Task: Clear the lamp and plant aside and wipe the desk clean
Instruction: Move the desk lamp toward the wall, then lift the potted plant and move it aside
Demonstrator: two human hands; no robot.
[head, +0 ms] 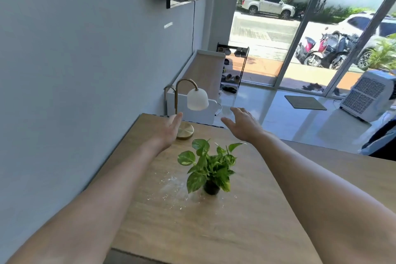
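Observation:
A lamp [196, 99] with a white dome shade, a curved brass stem and a round brass base stands at the far left corner of the wooden desk [246, 221]. A small leafy green plant [209, 167] in a black pot sits mid-desk, with white crumbs and dust [171, 186] scattered to its left. My left hand [172, 127] is open, fingers stretched, just left of the lamp base and partly covering it. Over the far desk edge, right of the lamp shade, my right hand [242, 123] hovers open. Neither hand holds anything.
A grey wall [85, 60] runs along the desk's left side. Beyond the desk stand a white bench [205, 70] and a shoe rack [233, 64]. A white air cooler [370, 96] and a floor mat [305, 102] are on the tiled floor at right.

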